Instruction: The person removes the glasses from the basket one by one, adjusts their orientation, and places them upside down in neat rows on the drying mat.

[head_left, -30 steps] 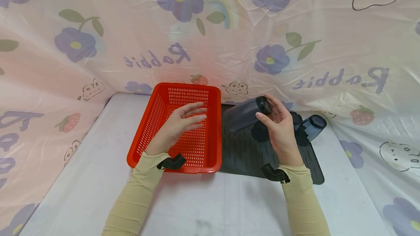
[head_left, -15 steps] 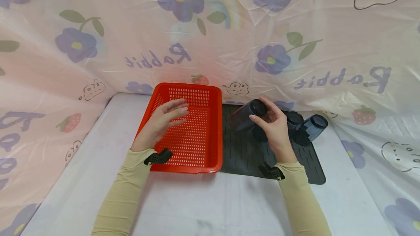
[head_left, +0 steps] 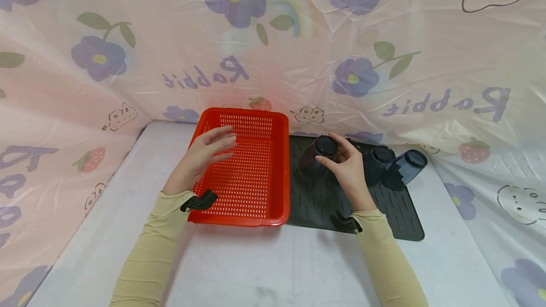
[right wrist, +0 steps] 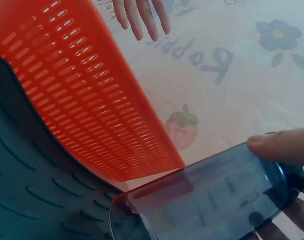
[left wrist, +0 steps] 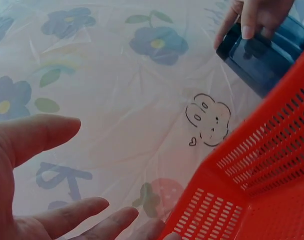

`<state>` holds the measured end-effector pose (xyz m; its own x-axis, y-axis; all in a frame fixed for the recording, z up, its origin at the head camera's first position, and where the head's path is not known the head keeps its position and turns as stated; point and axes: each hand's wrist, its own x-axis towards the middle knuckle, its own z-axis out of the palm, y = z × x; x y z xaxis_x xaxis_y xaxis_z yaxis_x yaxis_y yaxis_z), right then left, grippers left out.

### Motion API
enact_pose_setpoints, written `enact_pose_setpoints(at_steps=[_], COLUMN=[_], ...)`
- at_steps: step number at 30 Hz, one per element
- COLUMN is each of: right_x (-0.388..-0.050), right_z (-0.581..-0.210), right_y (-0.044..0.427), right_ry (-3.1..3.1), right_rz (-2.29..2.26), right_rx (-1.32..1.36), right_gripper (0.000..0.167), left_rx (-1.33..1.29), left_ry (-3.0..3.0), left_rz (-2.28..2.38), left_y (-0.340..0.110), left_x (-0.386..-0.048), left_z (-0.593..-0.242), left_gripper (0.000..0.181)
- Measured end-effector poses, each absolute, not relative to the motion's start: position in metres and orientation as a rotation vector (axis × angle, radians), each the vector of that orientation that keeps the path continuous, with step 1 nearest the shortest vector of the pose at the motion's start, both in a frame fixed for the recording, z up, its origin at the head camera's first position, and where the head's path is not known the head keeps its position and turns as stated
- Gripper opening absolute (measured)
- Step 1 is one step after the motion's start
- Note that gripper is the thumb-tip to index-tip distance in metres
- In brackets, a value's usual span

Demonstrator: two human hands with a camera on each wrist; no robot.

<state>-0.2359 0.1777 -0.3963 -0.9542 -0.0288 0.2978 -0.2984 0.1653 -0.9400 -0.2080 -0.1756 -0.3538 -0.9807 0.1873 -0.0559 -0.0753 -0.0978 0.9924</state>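
In the head view my right hand [head_left: 351, 172] grips a dark, see-through cup [head_left: 315, 158] near its base, between thumb and fingers. The cup is turned mouth-down and slightly tilted over the left part of a black ridged mat [head_left: 315, 207]. In the right wrist view the cup [right wrist: 216, 195] looks smoky blue and clear; whether its rim touches the mat I cannot tell. My left hand [head_left: 198, 160] hovers at the left side of a red perforated basket [head_left: 282, 174], fingers spread, holding nothing.
Right of my right hand, a dark upturned cup [head_left: 381, 161] stands on the mat. Beside it a bluish cup [head_left: 410, 166] leans near the mat's right edge. A flower-printed sheet [head_left: 298, 60] hangs behind the white table [head_left: 256, 269].
My right hand has moved left and down with the cup, turning it from nearly sideways to more upright, mouth-down. My left hand has drawn back left from over the basket.
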Motion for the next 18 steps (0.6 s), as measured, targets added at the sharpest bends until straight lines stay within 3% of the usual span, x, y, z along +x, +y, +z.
enact_pose_setpoints(at_steps=[18], right_x=[-0.232], right_z=[-0.391], right_y=[0.161], right_ry=[-2.341], right_rz=[1.863], right_rx=[0.283], right_gripper=[0.067], left_rx=[0.097], left_ry=[2.076], left_rz=[2.108], left_y=[-0.185], left_x=[-0.213], left_z=[-0.356], left_gripper=[0.06])
